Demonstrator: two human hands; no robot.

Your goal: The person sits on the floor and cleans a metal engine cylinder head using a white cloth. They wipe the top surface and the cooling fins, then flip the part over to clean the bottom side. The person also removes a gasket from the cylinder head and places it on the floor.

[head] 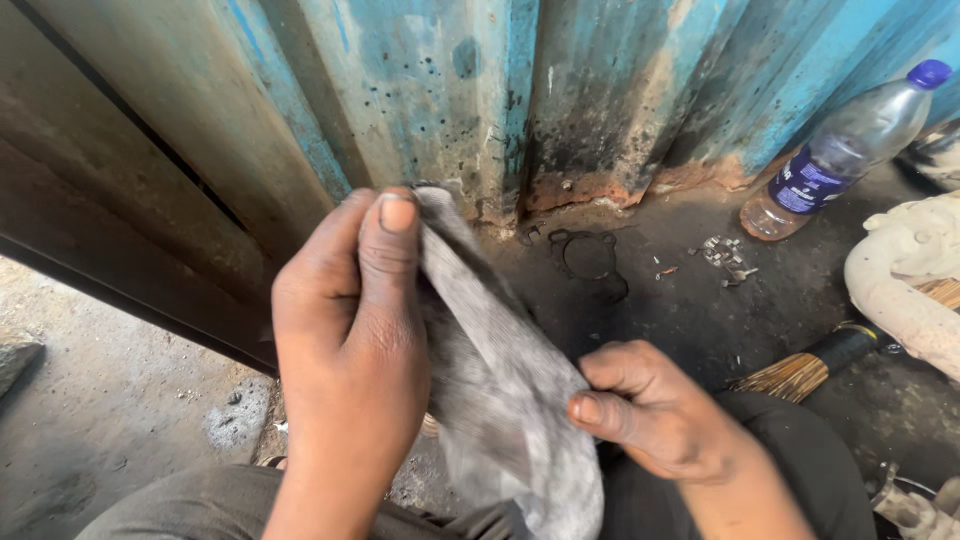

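A dirty grey cloth (505,385) is stretched between both hands over my lap. My left hand (345,330) grips its upper end, thumb pressed flat on the fabric. The lower edge is pinched by my right hand (655,410), thumb on top. Whatever the cloth may wrap is hidden. Both hands are smeared with black grime.
A rusty blue corrugated metal wall (480,90) stands ahead. On the oily ground lie a thin ring gasket (590,255), small metal bits (725,258), a clear plastic bottle with a blue cap (845,150), a straw broom (805,368) and a white bundle (915,275).
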